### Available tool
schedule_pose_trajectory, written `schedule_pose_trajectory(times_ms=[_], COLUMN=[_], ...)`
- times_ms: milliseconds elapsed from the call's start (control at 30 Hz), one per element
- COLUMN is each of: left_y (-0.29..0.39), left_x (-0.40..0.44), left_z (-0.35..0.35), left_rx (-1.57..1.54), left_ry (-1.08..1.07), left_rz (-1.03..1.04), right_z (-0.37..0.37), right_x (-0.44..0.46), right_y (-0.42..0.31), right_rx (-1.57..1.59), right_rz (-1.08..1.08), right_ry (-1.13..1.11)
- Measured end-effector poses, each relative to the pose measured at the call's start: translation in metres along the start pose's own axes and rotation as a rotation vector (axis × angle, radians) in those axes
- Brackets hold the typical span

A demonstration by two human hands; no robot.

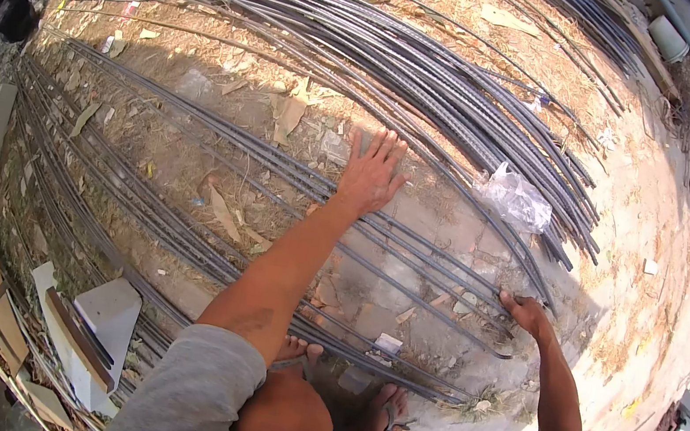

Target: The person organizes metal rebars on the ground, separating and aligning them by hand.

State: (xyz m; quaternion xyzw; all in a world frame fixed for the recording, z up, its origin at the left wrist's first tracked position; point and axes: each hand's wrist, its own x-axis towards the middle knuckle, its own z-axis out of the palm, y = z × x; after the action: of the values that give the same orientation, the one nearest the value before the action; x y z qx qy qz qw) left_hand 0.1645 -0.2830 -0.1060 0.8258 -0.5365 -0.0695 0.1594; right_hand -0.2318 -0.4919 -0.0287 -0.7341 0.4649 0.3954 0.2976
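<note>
My left hand (373,172) is spread, fingers apart, over a loose group of long ribbed steel bars (273,158) on the ground, its heel against them. At the right, my right hand (524,314) has its fingers closed around the ends of some of these bars. Beyond both hands a thick bundle of dark bars (403,64) curves across the dirt. A crumpled clear plastic bag (515,198) rests by that bundle's right ends.
More bars (142,199) run beside my feet (389,408). Broken boards (91,329) and scrap lie at the lower left. A white bucket (667,39) stands at the upper right. Paper and cardboard scraps (290,114) litter the dirt.
</note>
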Motion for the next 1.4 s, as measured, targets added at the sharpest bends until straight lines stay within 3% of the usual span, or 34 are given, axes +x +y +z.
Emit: schedule_pose_trajectory(times_ms=[567, 1167, 1400], left_y=[-0.004, -0.007, -0.008], left_x=[-0.001, -0.002, 0.000], left_z=[-0.008, -0.008, -0.008], left_rx=[0.009, -0.008, -0.009], left_ry=[-0.088, -0.084, -0.146], left_rz=[-0.031, -0.029, -0.050], right_z=[0.013, -0.003, 0.018], right_x=[0.014, -0.004, 0.027], right_y=[0.022, -0.006, 0.039], right_rx=[0.036, -0.014, -0.038], right_rz=[-0.054, -0.006, -0.051], right_ry=[0.061, 0.014, 0.092])
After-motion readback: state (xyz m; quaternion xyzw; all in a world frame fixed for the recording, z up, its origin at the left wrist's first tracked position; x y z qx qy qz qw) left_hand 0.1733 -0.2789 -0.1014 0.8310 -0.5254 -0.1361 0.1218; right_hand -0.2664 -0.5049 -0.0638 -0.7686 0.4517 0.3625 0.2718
